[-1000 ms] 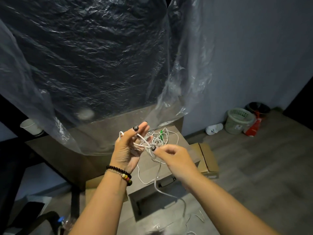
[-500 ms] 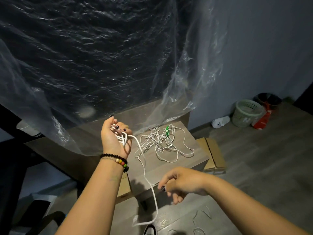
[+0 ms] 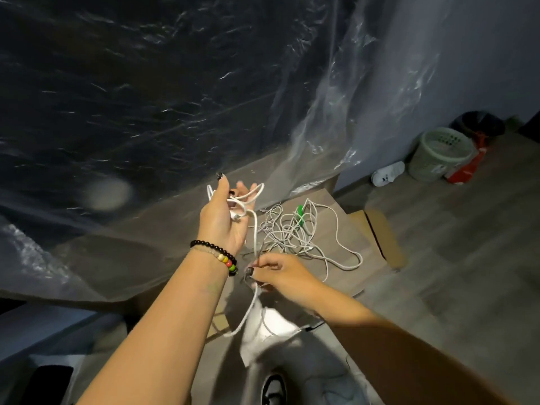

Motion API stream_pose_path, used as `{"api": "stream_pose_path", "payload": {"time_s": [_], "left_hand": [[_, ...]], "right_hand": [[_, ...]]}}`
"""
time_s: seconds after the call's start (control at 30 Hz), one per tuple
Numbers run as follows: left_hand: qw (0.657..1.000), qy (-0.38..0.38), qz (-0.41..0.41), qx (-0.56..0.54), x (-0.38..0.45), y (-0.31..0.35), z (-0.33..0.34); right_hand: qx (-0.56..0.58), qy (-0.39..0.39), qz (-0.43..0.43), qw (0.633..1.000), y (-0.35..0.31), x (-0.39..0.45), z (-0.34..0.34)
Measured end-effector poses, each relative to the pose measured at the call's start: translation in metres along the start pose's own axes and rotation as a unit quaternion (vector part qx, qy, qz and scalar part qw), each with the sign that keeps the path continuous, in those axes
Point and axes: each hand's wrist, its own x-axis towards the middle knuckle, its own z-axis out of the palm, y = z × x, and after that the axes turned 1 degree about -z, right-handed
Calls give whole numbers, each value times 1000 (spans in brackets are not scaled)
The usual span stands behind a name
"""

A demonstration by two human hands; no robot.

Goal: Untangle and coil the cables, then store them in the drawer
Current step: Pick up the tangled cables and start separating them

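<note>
My left hand (image 3: 223, 220) is raised above the small wooden cabinet (image 3: 355, 229) and holds loops of a thick white cable (image 3: 254, 229) wound round its fingers. That cable drops down to my right hand (image 3: 277, 273), which pinches it just below, and its free end hangs on toward the floor. A tangle of thin white cables (image 3: 295, 232) with a green clip (image 3: 300, 214) lies on the cabinet top behind my hands. The drawer is hidden behind my arms.
Clear plastic sheeting (image 3: 175, 97) covers the dark furniture at the back and left. A cardboard box (image 3: 382, 235) lies right of the cabinet. A pale green basket (image 3: 438, 154), a white slipper (image 3: 387, 173) and a red bag (image 3: 467, 168) stand by the wall.
My right hand has come up along the white cable toward my left hand. Another loop now lies over my left fingers. The view has tilted slightly.
</note>
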Motion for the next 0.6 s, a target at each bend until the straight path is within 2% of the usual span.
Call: {"api": "stream_pose_path", "payload": {"time_s": [0.1, 0.17, 0.2, 0.27, 0.33, 0.4, 0.43, 0.5, 0.6], "left_hand": [[989, -2, 56, 134, 36, 5, -1], [959, -30, 113, 259, 59, 9, -10], [933, -45, 145, 327, 71, 10, -17], [861, -53, 208, 460, 89, 11, -31], [764, -53, 251, 592, 105, 5, -52], [666, -76, 253, 698, 119, -8, -82], [629, -99, 249, 730, 125, -16, -101], [562, -182, 249, 768, 138, -33, -140], [500, -232, 216, 806, 155, -63, -191]], "right_hand": [[14, 7, 23, 1000, 1, 24, -18], [-25, 47, 44, 998, 0, 40, -40], [-63, 74, 46, 994, 1, 49, -54], [-136, 132, 34, 981, 9, 69, -81], [-190, 183, 3, 965, 19, 90, -103], [-257, 240, -34, 935, 35, 105, -116], [-281, 269, -47, 920, 44, 110, -117], [-285, 299, -60, 909, 64, 111, -112], [-329, 302, -148, 882, 122, 124, -91]]}}
